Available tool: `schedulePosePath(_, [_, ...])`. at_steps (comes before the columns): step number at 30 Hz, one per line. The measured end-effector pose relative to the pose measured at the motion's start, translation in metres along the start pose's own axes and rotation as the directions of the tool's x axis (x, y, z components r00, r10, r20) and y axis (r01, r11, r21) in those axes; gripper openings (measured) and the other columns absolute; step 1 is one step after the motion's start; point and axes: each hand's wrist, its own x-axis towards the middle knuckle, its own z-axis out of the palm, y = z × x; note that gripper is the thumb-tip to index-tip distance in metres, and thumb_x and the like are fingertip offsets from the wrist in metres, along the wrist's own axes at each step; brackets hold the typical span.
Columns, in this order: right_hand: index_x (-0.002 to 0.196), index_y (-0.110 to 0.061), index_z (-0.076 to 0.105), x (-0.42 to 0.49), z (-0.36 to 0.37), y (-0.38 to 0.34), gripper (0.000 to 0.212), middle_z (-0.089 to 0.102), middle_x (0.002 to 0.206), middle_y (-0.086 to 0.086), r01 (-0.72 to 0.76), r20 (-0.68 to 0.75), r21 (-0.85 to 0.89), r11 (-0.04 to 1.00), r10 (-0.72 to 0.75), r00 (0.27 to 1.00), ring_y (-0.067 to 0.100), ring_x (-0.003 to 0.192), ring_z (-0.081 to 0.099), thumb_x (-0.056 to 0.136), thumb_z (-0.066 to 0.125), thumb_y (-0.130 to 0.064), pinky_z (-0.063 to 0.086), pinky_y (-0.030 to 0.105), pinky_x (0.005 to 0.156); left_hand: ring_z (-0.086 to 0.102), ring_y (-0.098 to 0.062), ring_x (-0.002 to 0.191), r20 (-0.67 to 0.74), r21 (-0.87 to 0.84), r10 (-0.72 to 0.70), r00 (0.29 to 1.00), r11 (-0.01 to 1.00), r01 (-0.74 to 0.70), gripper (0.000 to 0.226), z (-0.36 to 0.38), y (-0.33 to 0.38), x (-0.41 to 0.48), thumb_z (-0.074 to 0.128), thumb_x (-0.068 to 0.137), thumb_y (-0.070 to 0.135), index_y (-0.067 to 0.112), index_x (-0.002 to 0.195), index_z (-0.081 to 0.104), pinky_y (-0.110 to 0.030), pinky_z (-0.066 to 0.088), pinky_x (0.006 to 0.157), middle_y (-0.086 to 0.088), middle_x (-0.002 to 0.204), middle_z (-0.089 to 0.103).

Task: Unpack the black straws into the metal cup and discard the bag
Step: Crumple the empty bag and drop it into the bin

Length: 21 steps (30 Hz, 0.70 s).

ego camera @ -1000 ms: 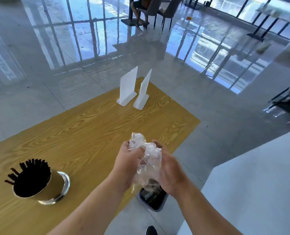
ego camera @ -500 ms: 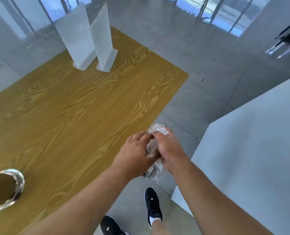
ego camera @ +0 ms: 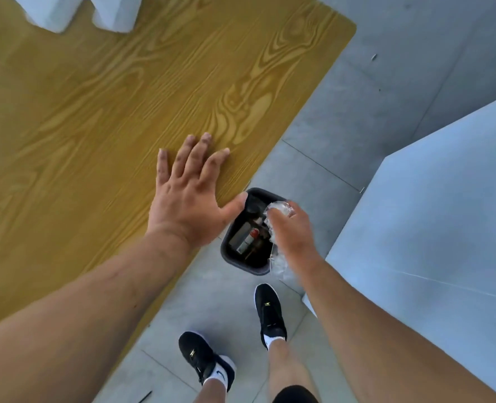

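Note:
My right hand (ego camera: 292, 231) grips the crumpled clear plastic bag (ego camera: 277, 209), holding it above the right side of a small black bin (ego camera: 235, 258) on the floor. A loose tail of the bag hangs below my wrist, over the bin's near right corner. My left hand (ego camera: 188, 193) is spread flat with fingers apart over the wooden table (ego camera: 95, 112) near its right edge, holding nothing. The metal cup and the black straws are out of view.
The bin holds several discarded items, one a small can. Two white sign stands (ego camera: 81, 13) sit at the table's far end. A pale counter (ego camera: 432, 213) rises on the right. My feet in black shoes (ego camera: 270, 311) stand on the grey floor just behind the bin.
My left hand let go of the bag and moved onto the table, fingers spread. My right hand carried the crumpled bag down over the bin. The view tilted further down; the cup left the frame.

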Motion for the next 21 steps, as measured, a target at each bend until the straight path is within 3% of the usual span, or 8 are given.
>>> schedulePosePath(6, [0.054, -0.018, 0.042, 0.05, 0.032, 0.054, 0.028, 0.039, 0.046, -0.006, -0.078, 0.04, -0.25, 0.965, 0.091, 0.995, 0.011, 0.04, 0.035, 0.073, 0.052, -0.036, 0.029, 0.026, 0.037, 0.006, -0.022, 0.16, -0.035, -0.001, -0.006, 0.999, 1.0, 0.006, 0.084, 0.004, 0.004, 0.011, 0.045, 0.085, 0.078, 0.032, 0.154, 0.033, -0.061, 0.006, 0.127, -0.001, 0.172, 0.018])
schedulePosePath(8, [0.055, -0.018, 0.046, 0.065, 0.043, 0.067, 0.028, 0.045, 0.047, -0.004, -0.117, -0.001, -0.314, 0.942, 0.123, 0.992, 0.011, 0.043, 0.042, 0.073, 0.049, -0.039, 0.036, 0.031, 0.043, 0.007, -0.022, 0.16, -0.04, -0.007, -0.008, 0.999, 1.0, 0.007, 0.084, 0.004, 0.005, 0.011, 0.048, 0.083, 0.076, 0.031, 0.154, 0.036, -0.061, 0.006, 0.126, 0.0, 0.172, 0.02])
schedulePosePath(11, [0.09, -0.018, 0.062, 0.088, 0.057, 0.083, 0.038, 0.069, 0.084, 0.0, -0.204, 0.019, -0.24, 0.949, 0.215, 0.976, 0.02, 0.077, 0.064, 0.077, 0.048, -0.052, 0.051, 0.038, 0.067, 0.008, -0.022, 0.16, -0.038, -0.008, -0.006, 0.999, 1.0, 0.006, 0.085, 0.003, 0.006, 0.011, 0.05, 0.082, 0.075, 0.031, 0.154, 0.038, -0.061, 0.006, 0.126, 0.0, 0.172, 0.02])
schedulePosePath(14, [0.133, -0.018, 0.055, 0.112, 0.067, 0.093, 0.064, 0.061, 0.128, 0.004, -0.299, 0.051, -0.187, 0.936, 0.313, 0.948, 0.026, 0.111, 0.062, 0.084, 0.045, -0.057, 0.051, 0.048, 0.099, 0.009, -0.022, 0.16, -0.04, -0.009, -0.005, 0.999, 1.0, 0.004, 0.085, 0.003, 0.006, 0.011, 0.05, 0.083, 0.076, 0.03, 0.154, 0.039, -0.061, 0.007, 0.126, -0.001, 0.172, 0.021])
schedulePosePath(18, [0.139, -0.023, 0.05, 0.132, 0.07, 0.106, 0.046, 0.047, 0.13, 0.002, -0.193, 0.012, -0.338, 0.921, 0.209, 0.978, 0.021, 0.091, 0.057, 0.096, 0.053, -0.037, 0.043, 0.036, 0.086, 0.01, -0.023, 0.16, -0.044, -0.007, -0.002, 0.999, 1.0, 0.002, 0.085, 0.004, 0.005, 0.011, 0.048, 0.082, 0.078, 0.031, 0.153, 0.041, -0.061, 0.008, 0.126, -0.001, 0.171, 0.023])
schedulePosePath(21, [0.138, -0.025, 0.052, 0.146, 0.071, 0.117, 0.039, 0.049, 0.134, 0.006, -0.131, -0.005, -0.431, 0.893, 0.142, 0.99, 0.021, 0.085, 0.058, 0.101, 0.058, -0.03, 0.047, 0.034, 0.081, 0.012, -0.023, 0.16, -0.046, -0.009, 0.001, 0.999, 1.0, -0.002, 0.085, 0.004, 0.006, 0.01, 0.052, 0.082, 0.077, 0.031, 0.152, 0.042, -0.061, 0.009, 0.126, -0.001, 0.171, 0.024])
